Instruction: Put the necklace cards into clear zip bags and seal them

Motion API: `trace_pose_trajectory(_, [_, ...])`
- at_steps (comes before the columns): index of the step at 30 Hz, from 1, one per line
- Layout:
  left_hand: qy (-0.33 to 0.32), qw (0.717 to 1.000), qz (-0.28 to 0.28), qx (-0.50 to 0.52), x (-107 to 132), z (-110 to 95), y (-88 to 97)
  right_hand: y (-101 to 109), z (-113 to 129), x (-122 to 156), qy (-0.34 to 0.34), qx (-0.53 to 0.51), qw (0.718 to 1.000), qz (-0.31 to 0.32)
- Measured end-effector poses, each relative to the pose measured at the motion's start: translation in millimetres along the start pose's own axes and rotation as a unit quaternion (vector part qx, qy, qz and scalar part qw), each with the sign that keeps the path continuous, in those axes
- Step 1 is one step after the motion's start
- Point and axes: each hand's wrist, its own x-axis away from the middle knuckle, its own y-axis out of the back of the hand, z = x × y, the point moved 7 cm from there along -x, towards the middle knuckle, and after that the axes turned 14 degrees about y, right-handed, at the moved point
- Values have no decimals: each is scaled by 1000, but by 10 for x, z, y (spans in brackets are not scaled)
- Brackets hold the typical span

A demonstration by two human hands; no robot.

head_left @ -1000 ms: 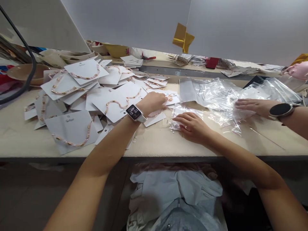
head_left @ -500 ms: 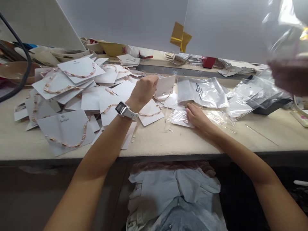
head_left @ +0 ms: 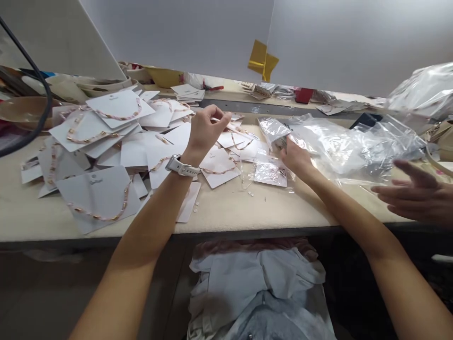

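right hand (head_left: pixel 296 158) raised, seemingly pinching crinkly plastic (head_left: pixel 273 133), left hand (head_left: pixel 207 130) open

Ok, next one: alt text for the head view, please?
A person's right hand grips a clear plastic bag while the left hand is raised over scattered white display cards bearing pink-and-gold necklaces on a pale workbench. A co-worker's hand reaches in at right.

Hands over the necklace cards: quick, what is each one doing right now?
Left hand: open, fingers loosely curled, holding nothing visible.
Right hand: closed on a clear plastic bag.
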Motion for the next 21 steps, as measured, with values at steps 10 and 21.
trace_pose_trajectory(10, [84, 993, 67, 47, -63, 245, -101, -80, 58, -57, -98, 7, 993, 58])
trace_pose_trajectory(21, [227, 926, 107, 282, 0, 284, -201, 36, -53, -69, -105, 36, 994, 16])
